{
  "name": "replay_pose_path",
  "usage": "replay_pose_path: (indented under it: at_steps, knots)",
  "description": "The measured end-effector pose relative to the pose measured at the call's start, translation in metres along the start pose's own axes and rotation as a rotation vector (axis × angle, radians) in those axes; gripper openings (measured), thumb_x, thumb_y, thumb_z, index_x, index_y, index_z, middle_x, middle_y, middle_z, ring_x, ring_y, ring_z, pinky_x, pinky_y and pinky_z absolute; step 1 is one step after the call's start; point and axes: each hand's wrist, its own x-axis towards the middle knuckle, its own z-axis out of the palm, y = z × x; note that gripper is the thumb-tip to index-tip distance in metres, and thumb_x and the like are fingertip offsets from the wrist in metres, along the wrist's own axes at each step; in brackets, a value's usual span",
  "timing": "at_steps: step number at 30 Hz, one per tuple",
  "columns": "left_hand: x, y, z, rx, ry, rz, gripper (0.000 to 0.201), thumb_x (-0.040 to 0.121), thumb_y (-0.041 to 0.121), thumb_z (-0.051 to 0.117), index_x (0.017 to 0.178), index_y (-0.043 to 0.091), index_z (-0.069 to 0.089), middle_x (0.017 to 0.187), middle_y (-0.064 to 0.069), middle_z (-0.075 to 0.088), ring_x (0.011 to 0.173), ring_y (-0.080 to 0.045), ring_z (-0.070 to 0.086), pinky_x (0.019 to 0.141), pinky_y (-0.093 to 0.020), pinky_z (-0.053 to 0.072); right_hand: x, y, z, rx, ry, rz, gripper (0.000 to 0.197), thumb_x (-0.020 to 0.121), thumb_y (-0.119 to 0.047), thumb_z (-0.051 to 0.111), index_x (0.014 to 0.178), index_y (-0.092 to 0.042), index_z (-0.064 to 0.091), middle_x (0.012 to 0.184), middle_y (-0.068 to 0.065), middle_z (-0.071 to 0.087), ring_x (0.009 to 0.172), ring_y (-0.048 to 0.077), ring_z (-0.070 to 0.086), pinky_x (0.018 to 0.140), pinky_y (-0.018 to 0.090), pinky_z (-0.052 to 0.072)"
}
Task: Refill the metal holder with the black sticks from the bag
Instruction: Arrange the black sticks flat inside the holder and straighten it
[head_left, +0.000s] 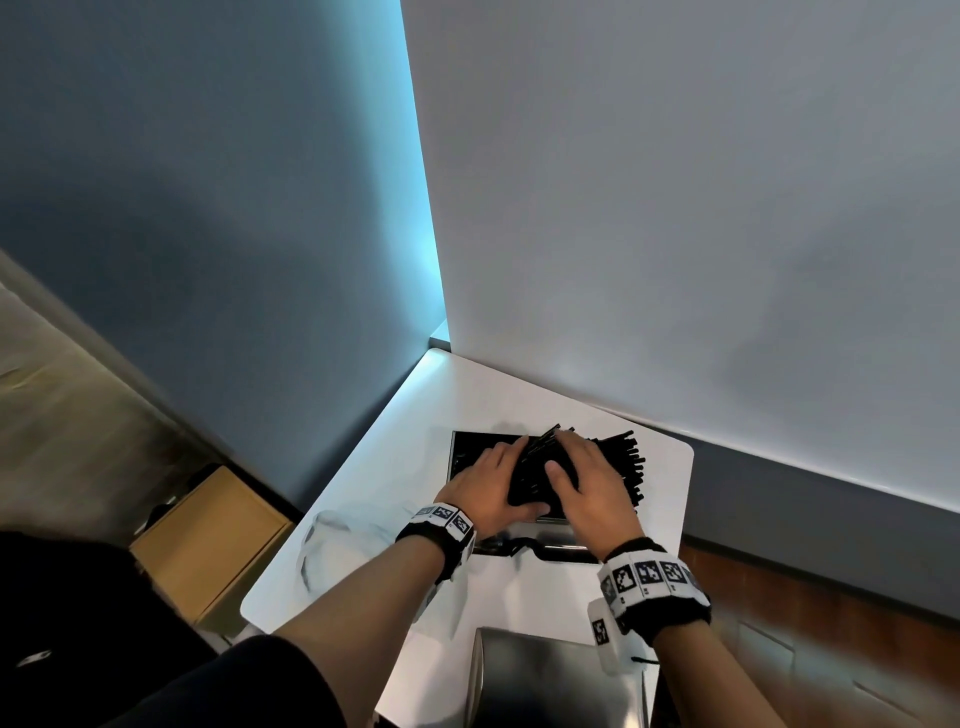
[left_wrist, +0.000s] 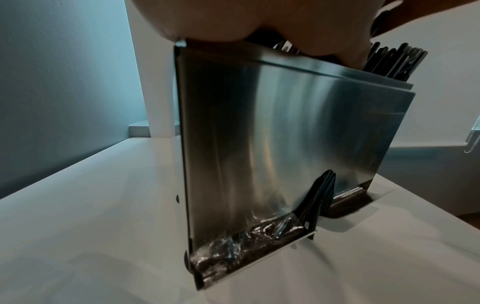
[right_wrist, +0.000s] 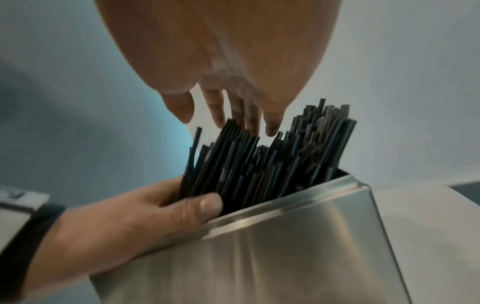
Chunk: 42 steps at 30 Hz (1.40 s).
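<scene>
Nearest the camera, at the table's front edge, stands one brushed-metal box with a flat sheen; what it is cannot be told. Left of it lies one crumpled clear bag, collapsed on the white top.

Two hands work further in. The left hand rests on the holder's left rim, thumb pressed against the bundle and fingers behind it, so its grip is loosely closed round the sticks. The right hand lies over the tops of the sticks with fingers straight and spread, grip open, fingertips touching the stick ends. Each wrist wears one black band carrying printed square markers.

The one holder is a tall rectangular box of brushed steel with folded edges and an arched slot low in its front, above a small tray. The sticks, too many to count, are thin, straight and black, standing packed in its open top at uneven heights and leaning right.

The table is white, smooth and round-cornered, pushed into a corner of plain pale walls. A light wooden cabinet stands at left.
</scene>
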Motion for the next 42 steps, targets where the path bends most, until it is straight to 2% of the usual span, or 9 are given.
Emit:
replay_pose_path:
  at_steps: [7, 12, 17, 22, 26, 32, 35, 39, 42]
  knots:
    - [0.0, -0.002, -0.001, 0.022, -0.032, 0.001, 0.103, 0.079, 0.077, 0.059, 0.159, 0.031, 0.013, 0.152, 0.003, 0.032, 0.139, -0.019, 0.038, 0.106, -0.042, 0.046, -0.016, 0.035, -0.053, -0.059, 0.425, 0.318, 0.025, 0.091, -0.017, 0.06, 0.112, -0.007, 0.065, 0.116, 0.012, 0.058, 0.103, 0.03, 0.059, 0.091, 0.034, 0.046]
    - [0.0, -0.003, 0.0, 0.06, -0.029, 0.015, 0.108, 0.076, 0.083, 0.056, 0.159, 0.031, 0.011, 0.154, 0.003, 0.031, 0.14, -0.02, 0.038, 0.109, -0.044, 0.044, -0.028, 0.053, -0.044, 0.528, 0.16, 0.654, 0.044, 0.086, -0.037, 0.072, 0.118, -0.007, 0.063, 0.105, 0.012, 0.069, 0.088, 0.028, 0.068, 0.071, 0.039, 0.058]
    - [-0.001, -0.001, 0.001, 0.063, -0.009, 0.009, 0.115, 0.069, 0.087, 0.057, 0.158, 0.031, 0.01, 0.155, 0.004, 0.032, 0.14, -0.018, 0.038, 0.108, -0.045, 0.044, -0.034, 0.033, -0.014, 0.357, 0.043, 0.483, 0.033, 0.076, -0.047, 0.076, 0.101, -0.026, 0.071, 0.093, -0.008, 0.074, 0.089, 0.011, 0.068, 0.084, 0.036, 0.055]
    - [-0.001, 0.0, 0.0, 0.044, -0.011, -0.006, 0.119, 0.066, 0.087, 0.058, 0.158, 0.031, 0.009, 0.155, 0.003, 0.032, 0.141, -0.02, 0.038, 0.109, -0.045, 0.044, -0.03, 0.023, -0.012, 0.486, -0.083, 0.411, 0.035, 0.072, -0.052, 0.075, 0.097, -0.028, 0.073, 0.091, -0.009, 0.075, 0.089, 0.011, 0.07, 0.087, 0.038, 0.056]
    - [-0.001, 0.0, 0.0, 0.043, -0.004, -0.01, 0.121, 0.063, 0.088, 0.057, 0.158, 0.03, 0.008, 0.154, 0.002, 0.034, 0.141, -0.02, 0.038, 0.11, -0.044, 0.043, -0.029, 0.022, -0.014, 0.505, -0.231, 0.372, 0.034, 0.071, -0.033, 0.085, 0.102, -0.024, 0.073, 0.095, -0.005, 0.076, 0.093, 0.012, 0.071, 0.089, 0.035, 0.055]
    - [-0.001, 0.0, -0.001, 0.019, 0.008, 0.0, 0.122, 0.059, 0.082, 0.058, 0.158, 0.028, 0.01, 0.151, 0.002, 0.037, 0.138, -0.02, 0.041, 0.109, -0.043, 0.044, -0.008, 0.023, 0.001, 0.226, -0.299, 0.336, 0.029, 0.052, -0.032, 0.079, 0.077, -0.026, 0.065, 0.067, -0.01, 0.069, 0.061, 0.002, 0.062, 0.06, 0.029, 0.052]
    - [-0.001, 0.0, -0.002, 0.005, 0.014, 0.008, 0.121, 0.06, 0.079, 0.061, 0.158, 0.029, 0.011, 0.149, 0.004, 0.039, 0.137, -0.019, 0.043, 0.108, -0.042, 0.044, -0.001, 0.023, 0.005, 0.29, -0.352, 0.411, 0.046, 0.049, -0.029, 0.08, 0.092, -0.021, 0.067, 0.079, 0.003, 0.075, 0.071, 0.019, 0.074, 0.066, 0.038, 0.061]
    - [-0.002, 0.0, -0.001, -0.011, 0.024, 0.013, 0.118, 0.062, 0.081, 0.065, 0.157, 0.034, 0.013, 0.148, 0.008, 0.041, 0.136, -0.016, 0.042, 0.108, -0.044, 0.045, -0.001, 0.02, 0.0, 0.221, -0.31, 0.321, 0.023, 0.064, -0.015, 0.078, 0.084, -0.019, 0.067, 0.073, -0.003, 0.07, 0.066, 0.01, 0.065, 0.06, 0.014, 0.05]
    - [-0.004, 0.0, -0.002, -0.024, 0.032, 0.022, 0.11, 0.066, 0.077, 0.067, 0.155, 0.039, 0.015, 0.146, 0.011, 0.042, 0.135, -0.015, 0.043, 0.105, -0.044, 0.047, -0.001, 0.021, -0.005, 0.286, -0.194, 0.364, 0.014, 0.072, -0.004, 0.073, 0.075, -0.016, 0.066, 0.068, -0.001, 0.068, 0.063, 0.012, 0.064, 0.057, 0.013, 0.048]
